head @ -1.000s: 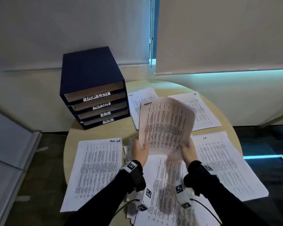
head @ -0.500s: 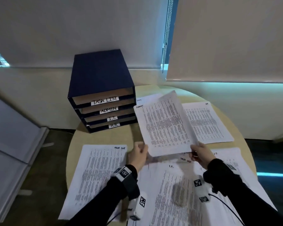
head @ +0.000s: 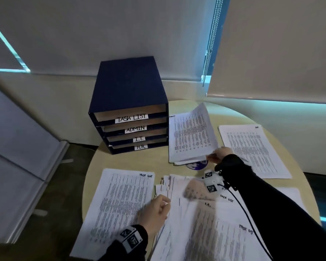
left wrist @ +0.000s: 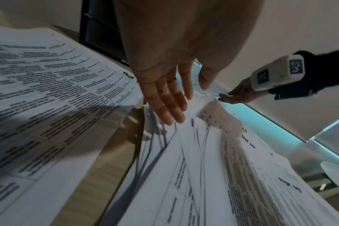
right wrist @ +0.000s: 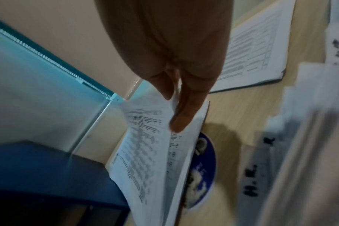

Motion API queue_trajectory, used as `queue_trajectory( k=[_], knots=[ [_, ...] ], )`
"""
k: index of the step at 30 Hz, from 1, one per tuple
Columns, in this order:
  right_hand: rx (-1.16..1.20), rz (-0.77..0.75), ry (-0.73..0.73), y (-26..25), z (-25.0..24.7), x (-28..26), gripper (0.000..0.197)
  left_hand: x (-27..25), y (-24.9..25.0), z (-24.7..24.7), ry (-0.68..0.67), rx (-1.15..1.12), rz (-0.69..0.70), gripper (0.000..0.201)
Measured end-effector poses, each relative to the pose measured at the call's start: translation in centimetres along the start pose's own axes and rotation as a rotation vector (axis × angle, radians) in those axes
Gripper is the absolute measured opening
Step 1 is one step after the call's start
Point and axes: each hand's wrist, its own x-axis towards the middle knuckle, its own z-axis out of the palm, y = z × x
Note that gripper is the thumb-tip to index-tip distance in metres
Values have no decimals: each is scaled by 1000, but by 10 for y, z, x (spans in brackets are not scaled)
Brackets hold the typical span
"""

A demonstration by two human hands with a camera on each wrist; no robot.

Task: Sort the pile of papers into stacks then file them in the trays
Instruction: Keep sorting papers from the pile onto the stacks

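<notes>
Right hand [head: 219, 155] is pinching the near right corner of a printed sheet [head: 191, 134] between thumb and fingers, sheet lying curled on the stack at 12 o'clock, just right of the navy trays [head: 128, 102]. Left hand [head: 154, 213] is resting with straight, close-together fingers [left wrist: 164, 104] on the left edge of the unsorted pile [head: 205, 223] at 6 o'clock.

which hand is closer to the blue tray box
Right. The right hand pinches a sheet beside the blue tray box; the left hand rests farther back on the pile.
</notes>
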Motion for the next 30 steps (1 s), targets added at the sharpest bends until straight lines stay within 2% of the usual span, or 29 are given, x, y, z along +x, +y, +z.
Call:
queue_trajectory(
  k=[3, 6, 9, 12, 14, 17, 21, 24, 27, 30],
  knots=[
    [-44, -1, 181, 7, -2, -5, 40, 9, 1, 12, -9, 162, 49, 21],
    [-210, -173, 286, 23, -18, -27, 53, 21, 14, 27, 1, 303, 155, 18],
    [-300, -326, 242, 47, -41, -74, 35, 33, 29, 44, -73, 462, 285, 26],
    [-383, -265, 156, 89, -68, -119, 22, 43, 35, 63, -135, 670, 357, 50],
    [-533, -176, 179, 125, -87, -137, 19, 46, 38, 70, -154, 800, 391, 64],
    [-759, -72, 241, 177, -103, -155, 21, 51, 42, 72, -152, 887, 424, 70],
    [-698, -88, 284, 213, -94, -177, 26, 52, 43, 69, -78, 882, 466, 57],
    [-619, -81, 328, 215, -92, -182, 28, 49, 36, 61, -34, 886, 500, 34],
    [-588, -52, 293, 216, -91, -178, 35, 43, 34, 51, -27, 859, 513, 12],
    [-614, -58, 252, 219, -91, -171, 35, 40, 32, 41, -57, 829, 503, 10]
  ],
)
